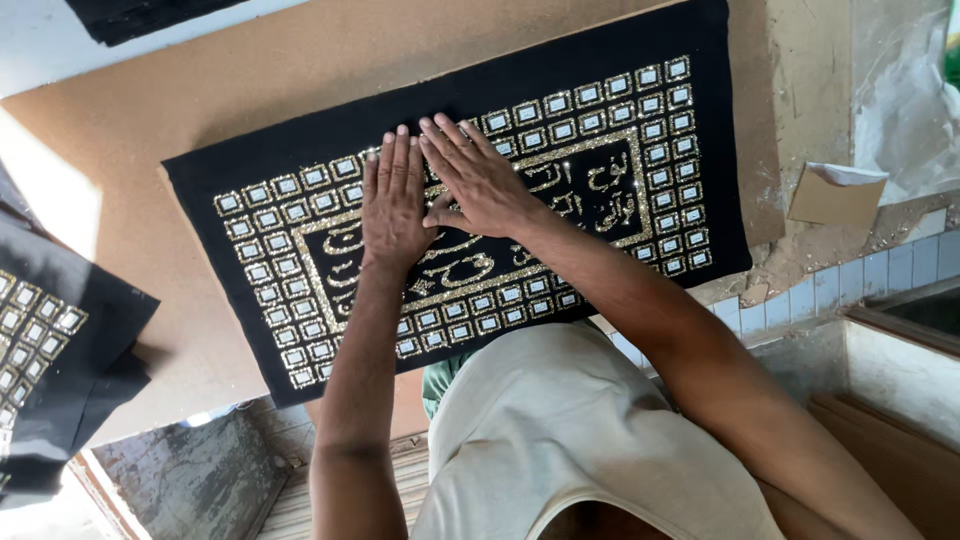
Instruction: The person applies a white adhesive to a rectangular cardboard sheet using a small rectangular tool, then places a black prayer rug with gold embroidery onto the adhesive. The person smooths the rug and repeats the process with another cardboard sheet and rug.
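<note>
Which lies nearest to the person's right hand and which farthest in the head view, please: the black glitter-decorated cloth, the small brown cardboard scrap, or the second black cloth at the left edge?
1. Black glitter-decorated cloth, under the right hand.
2. Small brown cardboard scrap, right side.
3. Second black cloth, far left edge.

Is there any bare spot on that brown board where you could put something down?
Yes: the brown board lies bare above and left of the black glittered cloth, up to the second cloth. The middle is crowded: the left hand and right hand press flat there.
</note>
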